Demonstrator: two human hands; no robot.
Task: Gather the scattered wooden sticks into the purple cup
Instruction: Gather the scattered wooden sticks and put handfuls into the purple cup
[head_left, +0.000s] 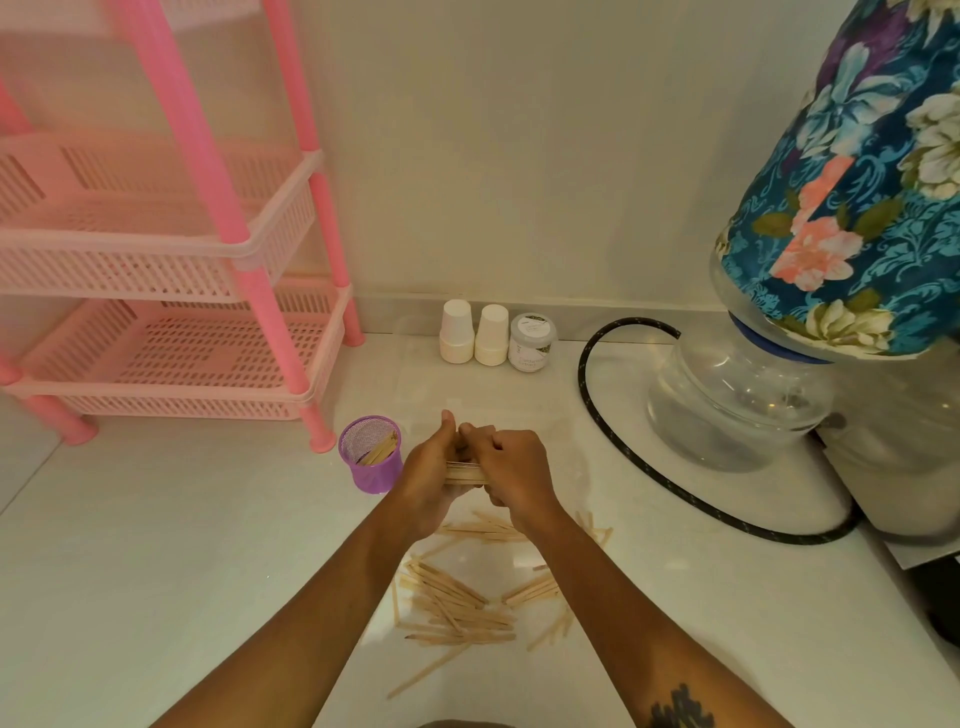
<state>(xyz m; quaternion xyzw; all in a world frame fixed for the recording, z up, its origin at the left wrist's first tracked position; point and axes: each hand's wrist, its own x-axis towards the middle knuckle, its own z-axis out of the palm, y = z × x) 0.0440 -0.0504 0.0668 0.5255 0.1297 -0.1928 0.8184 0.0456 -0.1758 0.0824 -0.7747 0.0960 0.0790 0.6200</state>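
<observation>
A purple mesh cup (370, 453) stands on the white floor, with several wooden sticks leaning inside it. Just right of the cup, my left hand (426, 475) and my right hand (511, 470) both grip a level bundle of wooden sticks (464, 472) held between them, above the floor. Many loose wooden sticks (457, 605) lie scattered on the floor below my forearms, some partly hidden by my arms.
A pink plastic shelf rack (171, 291) stands at the left. Two stacks of white paper cups (457, 332) and a small jar (532, 343) sit by the wall. A water dispenser bottle with a floral cover (831, 249) and a black hose (623, 457) occupy the right.
</observation>
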